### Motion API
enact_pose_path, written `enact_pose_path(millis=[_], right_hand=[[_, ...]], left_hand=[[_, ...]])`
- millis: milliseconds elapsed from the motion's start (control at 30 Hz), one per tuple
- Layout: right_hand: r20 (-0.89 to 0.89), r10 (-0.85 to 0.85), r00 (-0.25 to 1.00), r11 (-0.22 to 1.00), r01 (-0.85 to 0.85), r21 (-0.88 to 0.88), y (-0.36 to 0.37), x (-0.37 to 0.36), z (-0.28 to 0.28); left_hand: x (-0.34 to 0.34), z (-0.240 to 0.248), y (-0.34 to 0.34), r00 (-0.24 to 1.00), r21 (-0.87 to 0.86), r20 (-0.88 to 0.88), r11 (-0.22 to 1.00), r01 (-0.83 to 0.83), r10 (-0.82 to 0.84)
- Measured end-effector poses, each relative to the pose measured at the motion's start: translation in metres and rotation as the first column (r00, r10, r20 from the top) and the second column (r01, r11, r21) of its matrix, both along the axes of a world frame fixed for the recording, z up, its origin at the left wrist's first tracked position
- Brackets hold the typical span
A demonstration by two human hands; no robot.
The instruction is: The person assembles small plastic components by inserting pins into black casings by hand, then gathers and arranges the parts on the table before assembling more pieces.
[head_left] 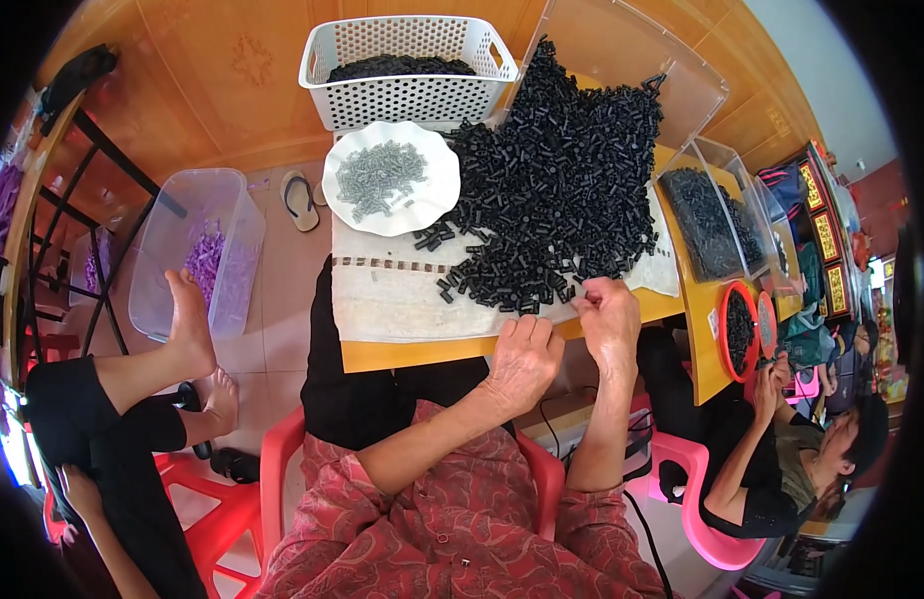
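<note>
A large heap of small black cylindrical pieces (572,170) spreads over a white cloth (382,299) on the yellow table. My right hand (610,324) is at the near edge of this heap, its thumb and fingers pinched together. Whatever sits between its fingertips is too small to make out. Beside it on the left, over the table's front edge, my left hand (527,357) is closed with the fingers curled under. Its fingertips are mostly hidden, and I cannot tell what they hold. Left of the heap, a scalloped white plate (444,185) holds small clear pieces (380,175).
A white perforated basket (412,105) with black pieces stands at the back. Clear bins (696,220) and a red-rimmed tray (726,339) are at the right, where a co-worker (781,459) sits. Another person's bare legs (148,379) and a plastic tub (247,260) are left.
</note>
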State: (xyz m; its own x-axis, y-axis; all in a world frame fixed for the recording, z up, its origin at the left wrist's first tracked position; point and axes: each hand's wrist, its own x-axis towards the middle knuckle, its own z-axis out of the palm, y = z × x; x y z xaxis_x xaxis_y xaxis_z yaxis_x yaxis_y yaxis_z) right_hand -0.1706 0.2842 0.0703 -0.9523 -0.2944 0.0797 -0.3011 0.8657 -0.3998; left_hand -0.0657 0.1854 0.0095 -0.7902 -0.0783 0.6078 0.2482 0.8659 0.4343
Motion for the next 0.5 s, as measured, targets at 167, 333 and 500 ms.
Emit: enact_pose_path(millis=[167, 333, 500], right_hand=[[0.022, 0.090, 0.996, 0.994, -0.091, 0.054, -0.007, -0.003, -0.014], [0.037, 0.166, 0.985, 0.986, -0.166, 0.000, -0.003, -0.016, -0.026], [0.001, 0.154, 0.988, 0.988, -0.154, 0.018, 0.007, -0.019, -0.026]], left_hand=[[0.020, 0.015, 0.002, 1.000, 0.075, -0.011, 0.997, 0.012, -0.011], [0.065, 0.086, -0.012, 0.893, 0.600, -0.083, 0.693, 0.399, -0.442], [0.091, 0.175, -0.023, 0.662, 0.724, -0.395, 0.228, 0.651, -0.637]])
